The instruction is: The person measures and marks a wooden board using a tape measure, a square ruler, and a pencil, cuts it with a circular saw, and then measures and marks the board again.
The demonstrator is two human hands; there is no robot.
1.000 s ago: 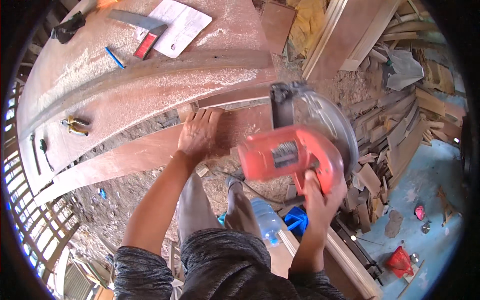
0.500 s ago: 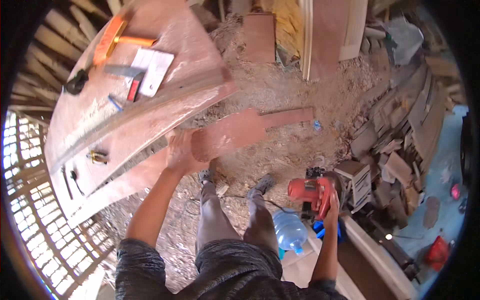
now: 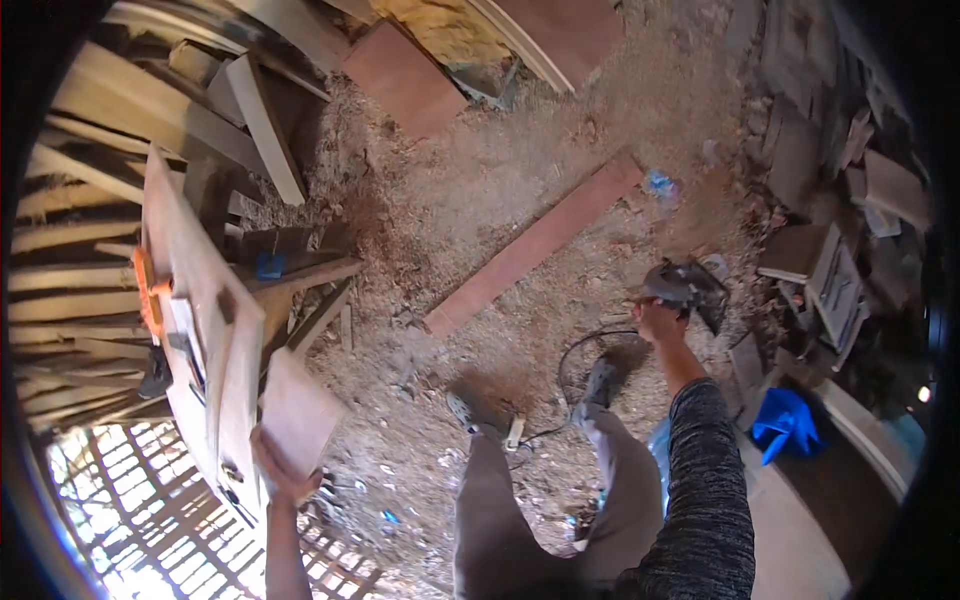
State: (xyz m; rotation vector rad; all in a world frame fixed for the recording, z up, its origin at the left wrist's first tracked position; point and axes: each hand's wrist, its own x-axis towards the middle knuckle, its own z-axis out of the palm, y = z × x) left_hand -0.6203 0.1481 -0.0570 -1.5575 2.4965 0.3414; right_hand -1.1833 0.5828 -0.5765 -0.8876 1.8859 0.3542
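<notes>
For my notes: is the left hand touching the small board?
Touching: the head view shows the left hand holding the small board at its lower end.

Shows a brown floor (image 3: 520, 370), dusty and littered with many small bits. Has at lower left a lattice (image 3: 150, 510), letting in very bright white daylight through its openings. Contains many planks (image 3: 130, 100) at upper left, lying roughly side by side, and along the right a heap (image 3: 895, 190) of wood pieces, partly blurred. Includes also a pale counter (image 3: 195, 250) at left and a box (image 3: 800, 248) near the heap. Looks darker toward the right edge.
</notes>
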